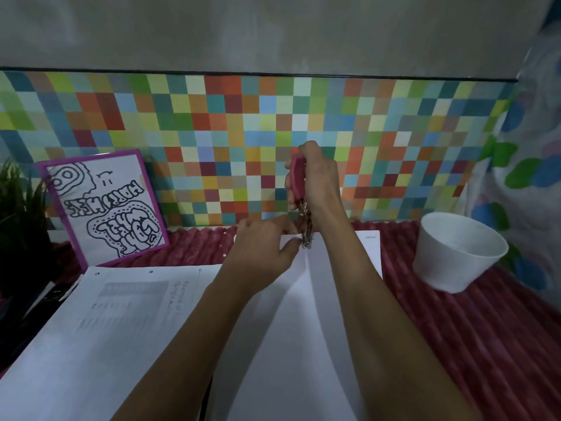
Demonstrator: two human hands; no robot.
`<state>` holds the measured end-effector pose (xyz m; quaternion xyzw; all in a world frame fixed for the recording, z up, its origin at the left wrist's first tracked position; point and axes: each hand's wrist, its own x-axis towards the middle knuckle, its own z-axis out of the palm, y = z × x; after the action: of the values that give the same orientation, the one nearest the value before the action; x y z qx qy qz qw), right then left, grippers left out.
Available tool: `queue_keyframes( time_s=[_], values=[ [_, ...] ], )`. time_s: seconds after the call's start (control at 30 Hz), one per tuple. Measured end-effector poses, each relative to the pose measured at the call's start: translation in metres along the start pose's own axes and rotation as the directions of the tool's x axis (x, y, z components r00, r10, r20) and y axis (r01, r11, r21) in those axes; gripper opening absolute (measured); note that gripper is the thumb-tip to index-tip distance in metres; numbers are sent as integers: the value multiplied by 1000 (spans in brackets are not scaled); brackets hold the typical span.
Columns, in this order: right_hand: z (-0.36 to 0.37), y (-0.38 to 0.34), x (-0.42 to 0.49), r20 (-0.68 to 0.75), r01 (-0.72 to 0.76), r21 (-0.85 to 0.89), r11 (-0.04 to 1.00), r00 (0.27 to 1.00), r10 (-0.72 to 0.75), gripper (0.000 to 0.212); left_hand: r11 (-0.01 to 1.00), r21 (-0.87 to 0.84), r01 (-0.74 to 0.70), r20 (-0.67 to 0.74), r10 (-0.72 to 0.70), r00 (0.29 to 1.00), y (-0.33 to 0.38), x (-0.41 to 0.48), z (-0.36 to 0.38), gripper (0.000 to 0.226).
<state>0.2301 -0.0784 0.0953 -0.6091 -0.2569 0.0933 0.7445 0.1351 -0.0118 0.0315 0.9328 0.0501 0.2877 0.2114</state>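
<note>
Sheet (288, 344) edge apparently inside pink punch (297, 177).

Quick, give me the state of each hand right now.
Left hand: pinches the far edge of the white paper sheet.
Right hand: grips the pink-handled metal hole punch.

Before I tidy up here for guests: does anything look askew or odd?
Yes: the purple-framed drawing at left stands upside down, its lettering inverted. A few white paper dots lie on the red cloth near the left hand.
</note>
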Motion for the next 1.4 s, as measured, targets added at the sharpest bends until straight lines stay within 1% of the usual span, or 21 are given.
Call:
queue_keyframes(
  time_s=[0.13, 0.2, 0.3, 0.37, 0.43, 0.5, 0.57, 0.63, 0.8, 0.9, 1.0, 1.2, 1.3, 1.4],
  values=[
    [-1, -3, 1, 90, -45, -25, 999, 995, 47, 31, 999, -47, -14, -53, 12, 999, -7, -1, 5, 24],
    [-2, -5, 0, 115, -54, -27, 998, 992, 57, 31, 998, -52, -36, -74, 32, 997, -8, -2, 6, 20],
    [-5, -7, -3, 148, -26, -68, 997, 988, 36, 30, 997, -62, -54, -83, 49, 995, -8, -7, 5, 13],
    [-9, -3, -8, 136, 13, -56, 998, 991, -5, 28, 995, -87, -42, -53, 37, 998, -10, -8, 6, 18],
    [-17, 2, -13, 106, 41, 4, 999, 994, -42, 28, 993, -121, 0, -11, -1, 1000, -14, -10, 6, 21],
    [-29, 6, -19, 64, 40, 120, 992, 997, -48, 29, 989, -146, 32, 15, -30, 999, -17, -11, 7, 19],
    [-43, 8, -23, 4, 64, 187, 980, 998, -66, 30, 989, -144, 37, 29, -33, 999, -17, -13, 6, 12],
    [-56, 10, -22, -48, 113, 187, 976, 993, -106, 31, 991, -131, 29, 48, -23, 999, -17, -14, 5, 8],
    [-76, 3, -13, -128, 178, 189, 966, 979, -156, 34, 990, -141, -7, 58, 15, 998, -20, -14, 5, 14],
    [-82, -3, -9, -125, 183, 207, 961, 979, -160, 34, 986, -166, -14, 75, 27, 997, -22, -12, 8, 14],
    [-82, -5, -10, -113, 174, 175, 969, 981, -156, 35, 979, -205, -17, 97, 38, 995, -26, -11, 11, 11],
    [-79, -4, -9, -82, 119, 129, 985, 991, -109, 34, 972, -234, 3, 146, 32, 989, -27, -11, 14, 13],
    [-78, -1, -9, -63, 133, 152, 979, 990, -125, 32, 968, -249, 9, 159, 32, 987, -28, -11, 16, 10],
    [-74, 3, -10, -12, 123, 216, 969, 992, -123, 32, 969, -245, -23, 135, 57, 989, -28, -11, 16, 8]
  ],
)
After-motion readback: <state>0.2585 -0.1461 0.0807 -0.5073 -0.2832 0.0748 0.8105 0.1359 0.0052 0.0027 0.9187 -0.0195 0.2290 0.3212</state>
